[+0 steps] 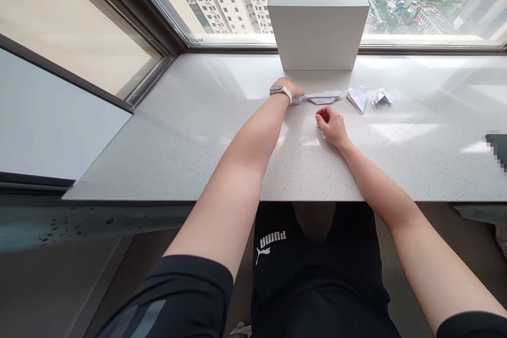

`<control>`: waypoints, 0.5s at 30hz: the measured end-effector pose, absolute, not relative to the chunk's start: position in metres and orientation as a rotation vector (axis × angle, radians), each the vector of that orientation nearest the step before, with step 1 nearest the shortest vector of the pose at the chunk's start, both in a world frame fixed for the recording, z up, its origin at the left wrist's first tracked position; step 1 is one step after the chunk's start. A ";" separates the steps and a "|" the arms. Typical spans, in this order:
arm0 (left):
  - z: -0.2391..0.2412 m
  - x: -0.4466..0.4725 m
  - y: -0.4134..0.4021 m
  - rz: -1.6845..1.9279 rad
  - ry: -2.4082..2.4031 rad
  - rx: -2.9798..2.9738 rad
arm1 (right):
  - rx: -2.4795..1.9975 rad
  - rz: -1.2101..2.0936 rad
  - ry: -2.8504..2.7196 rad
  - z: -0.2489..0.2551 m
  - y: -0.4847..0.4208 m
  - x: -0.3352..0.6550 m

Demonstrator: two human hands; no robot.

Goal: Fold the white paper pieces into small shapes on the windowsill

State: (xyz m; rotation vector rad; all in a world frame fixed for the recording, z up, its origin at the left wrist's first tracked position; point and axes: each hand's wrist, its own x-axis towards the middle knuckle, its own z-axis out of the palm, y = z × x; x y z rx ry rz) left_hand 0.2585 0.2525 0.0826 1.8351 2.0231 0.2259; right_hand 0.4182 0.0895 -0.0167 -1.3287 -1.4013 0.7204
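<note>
My left hand, a white watch on its wrist, reaches far across the speckled stone sill and rests on a small folded white paper that it mostly hides; its fingers are curled down over it. Just right of that lies a flat folded paper piece. Further right are a pointed folded paper and a crumpled-looking folded paper. My right hand sits on the sill nearer to me, fingers loosely curled in with nothing visible in them.
A white box stands upright against the window behind the papers. A dark object lies at the sill's right edge. The window frame runs along the left and back. My legs in black shorts are below the sill's front edge.
</note>
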 end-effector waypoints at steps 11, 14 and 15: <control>0.081 0.259 0.252 0.183 2.018 1.893 | -1.344 0.699 -1.405 -0.016 0.090 0.416; 0.080 0.259 0.251 0.172 2.004 1.904 | -1.340 0.708 -1.400 -0.014 0.088 0.416; 0.081 0.259 0.250 0.164 2.004 1.906 | -1.339 0.713 -1.400 -0.013 0.087 0.416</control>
